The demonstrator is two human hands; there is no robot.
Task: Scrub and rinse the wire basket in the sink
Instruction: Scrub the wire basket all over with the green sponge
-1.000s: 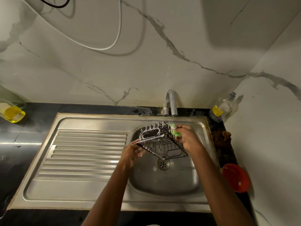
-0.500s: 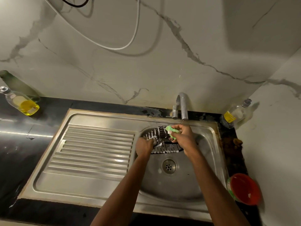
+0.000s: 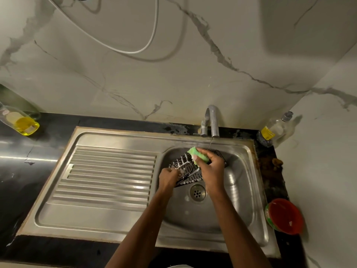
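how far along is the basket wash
Done: suds already coat the wire basket. In hand: the left hand grips the basket over the sink while the right hand rubs a green sponge on it. Left: rinsing; the tap gives only a thin trickle.

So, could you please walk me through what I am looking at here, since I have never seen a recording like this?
There is no machine here: a person wears a camera on the head, so this single picture looks forward and down at their own two bare hands over a steel sink. The left hand grips one end of a black wire basket, which has white suds on its wires. The right hand holds a green sponge against the basket. A thin stream of water falls from the tap behind. On the dark counter stand a bottle of yellow liquid at the far left, a clear bottle in the corner, and a red tub on the right.
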